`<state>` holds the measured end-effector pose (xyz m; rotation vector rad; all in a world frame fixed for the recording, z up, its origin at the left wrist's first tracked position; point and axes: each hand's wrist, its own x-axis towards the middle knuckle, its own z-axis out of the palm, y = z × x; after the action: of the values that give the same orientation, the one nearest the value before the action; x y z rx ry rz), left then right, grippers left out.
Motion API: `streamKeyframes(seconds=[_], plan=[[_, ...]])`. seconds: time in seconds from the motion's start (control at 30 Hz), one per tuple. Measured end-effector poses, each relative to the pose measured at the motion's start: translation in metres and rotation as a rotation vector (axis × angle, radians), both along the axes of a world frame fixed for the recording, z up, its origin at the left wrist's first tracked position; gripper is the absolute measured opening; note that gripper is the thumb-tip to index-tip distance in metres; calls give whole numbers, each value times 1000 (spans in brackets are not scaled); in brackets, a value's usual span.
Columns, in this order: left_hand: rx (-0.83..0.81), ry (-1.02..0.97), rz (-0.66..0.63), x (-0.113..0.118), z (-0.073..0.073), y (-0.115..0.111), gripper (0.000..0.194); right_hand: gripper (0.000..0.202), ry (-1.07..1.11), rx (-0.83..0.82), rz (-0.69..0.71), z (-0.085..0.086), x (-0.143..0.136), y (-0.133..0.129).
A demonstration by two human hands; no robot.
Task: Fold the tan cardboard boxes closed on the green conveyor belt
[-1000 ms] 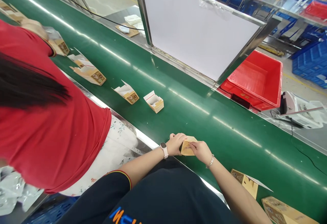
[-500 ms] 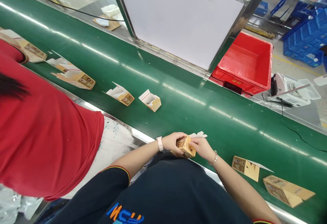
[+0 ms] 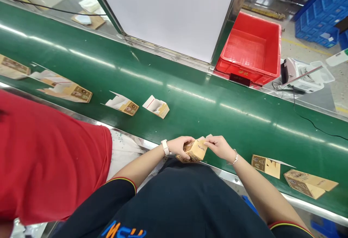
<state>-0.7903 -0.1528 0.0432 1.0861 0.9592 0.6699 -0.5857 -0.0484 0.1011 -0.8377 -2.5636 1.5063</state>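
A small brown-and-yellow printed carton (image 3: pixel 198 151) is tilted in front of my body, at the near edge of the green conveyor belt (image 3: pixel 187 118). My left hand (image 3: pixel 179 146) wraps round its left side, thumb at the front and fingers over the top. At the carton's upper right, my right hand (image 3: pixel 219 147) pinches the edge of a flap between thumb and fingers. Printing shows on the end facing right. The carton's inside is hidden from me.
Open cartons (image 3: pixel 156 107) lie on the belt to the left, and two more cartons (image 3: pixel 265 166) to the right. A person in a red shirt (image 3: pixel 59 158) stands close on my left. Across the belt are a white panel (image 3: pixel 168 13) and a red bin (image 3: pixel 248 49).
My right hand has moved from the carton's end to the flap's edge. The white flap that stuck out behind shows less, and the printed end is now in sight. The view has shifted slightly.
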Motion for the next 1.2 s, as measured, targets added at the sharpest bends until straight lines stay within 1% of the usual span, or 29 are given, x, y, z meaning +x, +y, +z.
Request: streamKeyframes(seconds=[0.07, 0.1, 0.17, 0.2, 0.23, 0.27, 0.3, 0.33, 0.37, 0.4, 0.43, 0.47, 0.53, 0.57, 0.6, 0.63, 0.67, 0.73, 0.77, 0.8, 0.87, 0.9, 0.93, 0.97, 1.0, 1.03, 1.13, 1.17, 1.2], plan=[[10, 17, 109, -1, -1, -3, 67, 33, 11, 56, 28, 15, 6, 5], [41, 40, 187, 2, -4, -5, 67, 32, 16, 89, 49, 22, 9, 6], [149, 143, 414, 13, -15, -8, 69, 29, 26, 167, 54, 31, 15, 2], [215, 226, 562, 22, -23, -8, 71, 25, 30, 208, 22, 31, 17, -4], [279, 317, 721, 32, -33, -8, 73, 22, 36, 241, -36, 25, 18, -11], [334, 410, 866, 42, -45, -8, 76, 24, 45, 260, -120, 16, 18, -21], [372, 493, 974, 51, -56, -8, 78, 38, 58, 263, -224, 2, 17, -31], [399, 556, 1022, 59, -66, -8, 78, 63, 77, 246, -337, -16, 14, -40], [421, 601, 1004, 64, -76, -9, 76, 85, 91, 216, -455, -35, 11, -48], [443, 633, 933, 67, -83, -11, 73, 96, 100, 179, -563, -54, 8, -53], [464, 660, 838, 66, -88, -13, 69, 95, 115, 134, -642, -73, 5, -54], [486, 686, 749, 63, -90, -15, 66, 84, 143, 90, -676, -88, 3, -51], [543, 749, 641, 52, -88, -17, 65, 48, 202, 15, -622, -109, 5, -36], [587, 780, 607, 45, -86, -17, 67, 35, 229, 2, -569, -114, 8, -26], [648, 804, 564, 40, -83, -15, 68, 29, 250, 18, -532, -116, 13, -18], [720, 818, 500, 36, -80, -13, 66, 26, 266, 69, -532, -117, 19, -11], [792, 826, 424, 33, -78, -10, 60, 25, 284, 156, -573, -116, 27, -8], [892, 847, 306, 34, -75, -4, 41, 25, 329, 363, -668, -114, 44, -12], [909, 863, 278, 37, -74, -2, 32, 25, 346, 436, -658, -113, 52, -18], [910, 876, 264, 40, -74, -1, 26, 26, 347, 475, -598, -113, 59, -26], [885, 869, 246, 49, -71, 1, 22, 32, 291, 470, -411, -115, 66, -40], [868, 843, 237, 54, -68, 2, 19, 34, 247, 451, -347, -116, 67, -45], [846, 802, 234, 59, -66, 4, 15, 33, 215, 432, -329, -117, 65, -48], [813, 745, 242, 64, -63, 7, 12, 28, 206, 413, -364, -118, 61, -49], [759, 677, 271, 69, -60, 11, 13, 25, 220, 389, -448, -120, 57, -49], [681, 608, 326, 75, -57, 16, 17, 27, 250, 355, -567, -121, 52, -48], [306, 420, 583, 92, -52, 31, 23, 33, 308, 170, -1027, -125, 41, -46], [171, 359, 647, 97, -52, 36, 27, 35, 297, 91, -1150, -127, 39, -46], [50, 293, 677, 101, -51, 40, 31, 38, 279, 14, -1232, -128, 38, -46]])
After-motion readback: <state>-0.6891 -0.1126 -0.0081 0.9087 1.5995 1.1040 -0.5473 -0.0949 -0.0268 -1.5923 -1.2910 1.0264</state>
